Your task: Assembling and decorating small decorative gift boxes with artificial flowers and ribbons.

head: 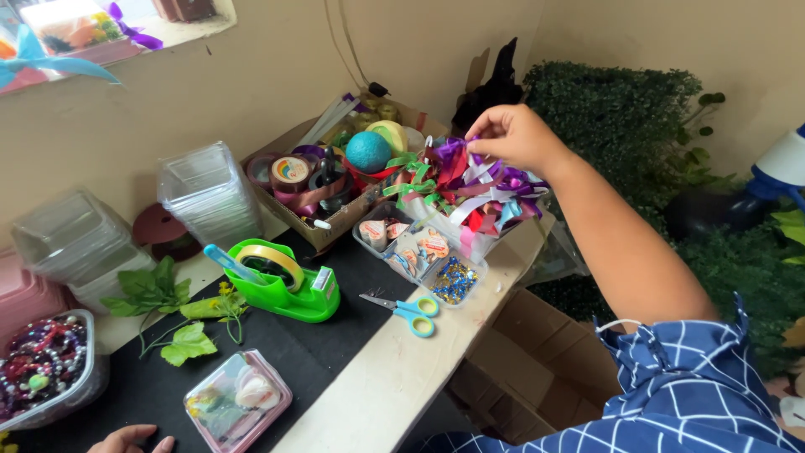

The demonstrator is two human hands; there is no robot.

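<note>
Over ribbon heap [470, 189], right hand [513, 136] pinching

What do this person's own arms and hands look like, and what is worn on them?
The right hand and its forearm are bare, with a short blue sleeve crossed by thin white check lines at the shoulder. Only the left hand fingers show, bare; no rings, watch or gloves visible.
</note>
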